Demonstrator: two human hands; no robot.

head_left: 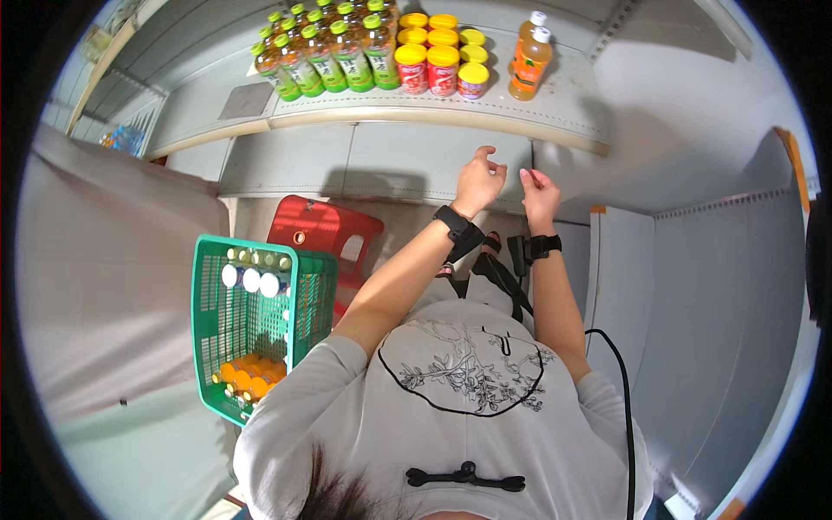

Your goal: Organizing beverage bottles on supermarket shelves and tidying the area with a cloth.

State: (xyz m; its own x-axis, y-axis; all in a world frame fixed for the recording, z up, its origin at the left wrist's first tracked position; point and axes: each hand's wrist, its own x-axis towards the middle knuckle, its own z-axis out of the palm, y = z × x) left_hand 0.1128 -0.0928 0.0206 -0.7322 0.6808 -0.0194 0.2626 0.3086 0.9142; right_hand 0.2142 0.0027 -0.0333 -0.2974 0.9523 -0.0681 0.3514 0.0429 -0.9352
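Note:
Both hands are raised side by side in front of the shelf edge, a small gap between them. My left hand [480, 182] has curled fingers and holds nothing that I can see. Beside it, my right hand [539, 195] has its thumb and fingertips drawn together; whether something small is pinched there cannot be told. Above them on the shelf stand two orange drink bottles [530, 65], one behind the other. Further left are rows of red cans with yellow lids [442, 70], smaller yellow-lidded containers [472, 81] and green-capped tea bottles [351, 62].
A green plastic basket [292, 312] at the left holds orange bottles [250, 376] and white-capped containers [252, 279]. A red plastic stool [312, 224] stands beside it. White panels [624, 260] rise at the right. A black cable [627, 403] runs along my right side.

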